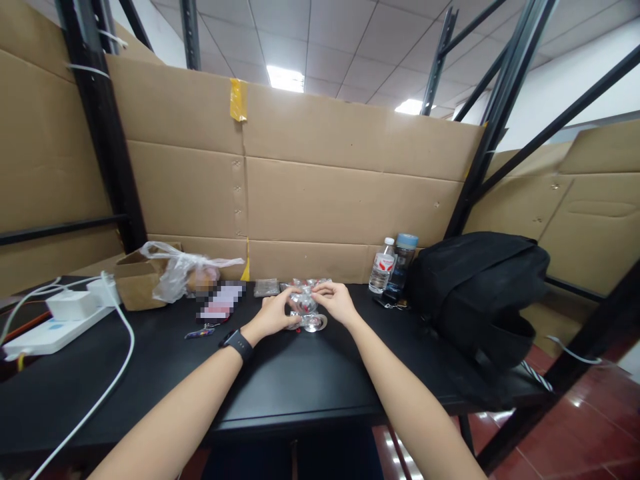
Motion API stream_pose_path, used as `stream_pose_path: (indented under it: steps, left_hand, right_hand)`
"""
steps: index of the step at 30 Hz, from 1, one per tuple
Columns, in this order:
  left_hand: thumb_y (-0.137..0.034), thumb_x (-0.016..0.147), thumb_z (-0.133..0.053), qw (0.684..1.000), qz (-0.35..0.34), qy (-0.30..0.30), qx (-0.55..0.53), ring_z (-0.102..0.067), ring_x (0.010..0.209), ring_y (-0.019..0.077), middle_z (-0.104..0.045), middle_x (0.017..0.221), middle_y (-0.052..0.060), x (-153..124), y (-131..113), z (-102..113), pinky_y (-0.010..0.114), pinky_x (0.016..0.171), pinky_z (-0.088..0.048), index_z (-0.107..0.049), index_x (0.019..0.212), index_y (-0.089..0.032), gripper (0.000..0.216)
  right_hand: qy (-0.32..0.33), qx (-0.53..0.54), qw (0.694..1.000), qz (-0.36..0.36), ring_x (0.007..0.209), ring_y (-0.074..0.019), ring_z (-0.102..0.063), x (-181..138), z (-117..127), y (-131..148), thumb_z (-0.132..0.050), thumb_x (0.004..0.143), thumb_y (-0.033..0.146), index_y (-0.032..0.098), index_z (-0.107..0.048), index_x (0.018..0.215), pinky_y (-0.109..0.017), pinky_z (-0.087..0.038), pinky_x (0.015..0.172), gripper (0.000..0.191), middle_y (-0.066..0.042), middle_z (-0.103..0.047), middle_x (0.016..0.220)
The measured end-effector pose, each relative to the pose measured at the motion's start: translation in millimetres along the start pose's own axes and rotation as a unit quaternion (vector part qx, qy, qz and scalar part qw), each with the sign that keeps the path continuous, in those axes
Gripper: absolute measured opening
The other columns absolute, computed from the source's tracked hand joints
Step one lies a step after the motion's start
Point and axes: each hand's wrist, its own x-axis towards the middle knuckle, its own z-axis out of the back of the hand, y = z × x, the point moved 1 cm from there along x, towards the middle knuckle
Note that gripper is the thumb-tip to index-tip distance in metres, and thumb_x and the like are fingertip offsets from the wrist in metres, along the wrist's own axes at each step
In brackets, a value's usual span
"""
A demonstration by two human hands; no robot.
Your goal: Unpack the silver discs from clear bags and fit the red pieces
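Observation:
My left hand [275, 313], with a dark watch on its wrist, curls its thumb and fingers round the left side of a clear, shiny plastic piece [303, 304]. At the upper right of this piece, the bent fingers of my right hand [336, 302] pinch its edge. Small red bits show through the plastic; its exact kind is too small to make out. Just below it on the table lies a round, shiny clear piece [315, 323]. Behind my hands, more clear packets [324, 283] are partly hidden, and a flat clear packet [267, 287] lies to the left.
The black table [295, 393] backs onto a cardboard wall [310, 213]. To the right stand a water bottle [383, 267], a blue-lidded bottle [403, 263] and a black backpack [475, 293]. Leftward are a paper bag [137, 280], a plastic bag [177, 270] and a white power strip [55, 333].

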Motion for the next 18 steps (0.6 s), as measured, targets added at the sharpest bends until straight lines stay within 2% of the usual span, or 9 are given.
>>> stream_pose_path:
  steps: [3, 8, 13, 18]
  left_hand:
    - [-0.026, 0.072, -0.074, 1.000, 0.003, -0.001, 0.006, -0.070, 0.103, 0.0246, -0.077, 0.093, -0.003, -0.1, 1.6, -1.4, 0.039, 0.103, -0.040, -0.053, 0.132, -0.029, 0.064]
    - [-0.024, 0.070, -0.074, 1.000, 0.001, 0.003, 0.014, -0.070, 0.103, 0.0248, -0.076, 0.093, -0.004, 0.0, 1.4, -1.5, 0.037, 0.101, -0.041, -0.053, 0.132, -0.029, 0.065]
    - [-0.022, 0.070, -0.073, 1.000, 0.001, 0.002, 0.012, -0.070, 0.101, 0.0251, -0.077, 0.092, -0.002, -0.3, -0.9, -2.8, 0.038, 0.099, -0.041, -0.053, 0.131, -0.027, 0.064]
    - [-0.018, 0.072, -0.070, 1.000, -0.013, -0.007, 0.000, -0.071, 0.099, 0.0238, -0.077, 0.093, -0.002, -0.2, 1.2, -4.5, 0.038, 0.100, -0.042, -0.054, 0.132, -0.027, 0.063]
  right_hand:
    - [0.002, 0.011, 1.000, -0.006, 0.079, -0.0235, -0.075, -0.7, -0.2, -1.8, -0.081, 0.071, 0.041, 0.016, -0.076, 0.086, -0.035, -0.059, 0.077, 0.029, -0.009, -0.078, 0.083]
    - [0.059, 0.014, 0.998, -0.036, 0.072, -0.0218, -0.073, -2.3, -0.4, -3.4, -0.084, 0.068, 0.040, 0.016, -0.077, 0.082, -0.032, -0.057, 0.070, 0.029, -0.007, -0.077, 0.076]
    - [0.007, 0.083, 0.995, -0.053, 0.063, -0.0192, -0.070, -2.5, -1.3, 0.2, -0.085, 0.066, 0.042, 0.015, -0.076, 0.084, -0.032, -0.056, 0.066, 0.034, -0.006, -0.075, 0.071]
    - [-0.020, 0.113, 0.992, -0.052, 0.066, -0.0220, -0.073, -2.2, -1.9, 4.3, -0.086, 0.065, 0.043, 0.016, -0.075, 0.084, -0.033, -0.057, 0.067, 0.035, -0.007, -0.076, 0.074]
